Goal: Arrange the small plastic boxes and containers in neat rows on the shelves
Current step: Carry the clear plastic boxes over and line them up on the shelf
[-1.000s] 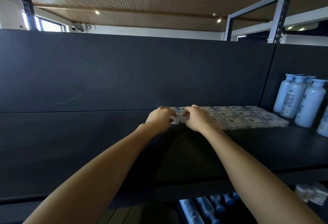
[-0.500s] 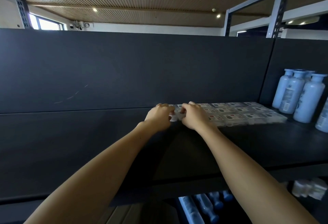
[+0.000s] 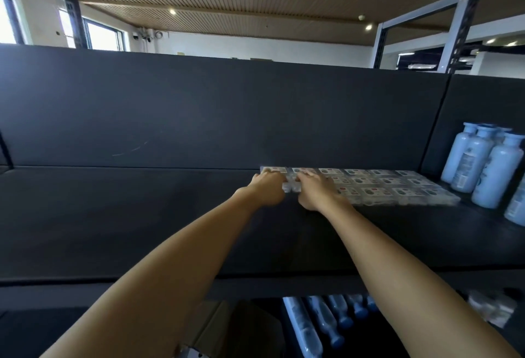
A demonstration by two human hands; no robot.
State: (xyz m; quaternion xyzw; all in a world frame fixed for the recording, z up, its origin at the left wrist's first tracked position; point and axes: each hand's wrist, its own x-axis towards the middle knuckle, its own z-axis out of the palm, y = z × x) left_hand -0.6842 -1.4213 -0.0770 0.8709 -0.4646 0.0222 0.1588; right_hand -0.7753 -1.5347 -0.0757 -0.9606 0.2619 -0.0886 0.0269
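Note:
Several small clear plastic boxes (image 3: 377, 186) with printed labels lie flat in rows on the black shelf (image 3: 142, 215), against its back panel. Both my hands reach to the left end of these rows. My left hand (image 3: 268, 188) and my right hand (image 3: 315, 191) have curled fingers and grip small clear boxes (image 3: 291, 186) between them. My fingers hide most of those boxes.
Pale blue bottles (image 3: 480, 164) stand at the shelf's right end. On the lower shelf lie more blue-capped bottles (image 3: 326, 320) and some clear packets (image 3: 491, 309). A grey metal rack upright (image 3: 460, 25) rises at the back right.
My view has tilted a little, so the shelf sits slightly higher in frame. Both hands stay at the left end of the rows, shifted only slightly.

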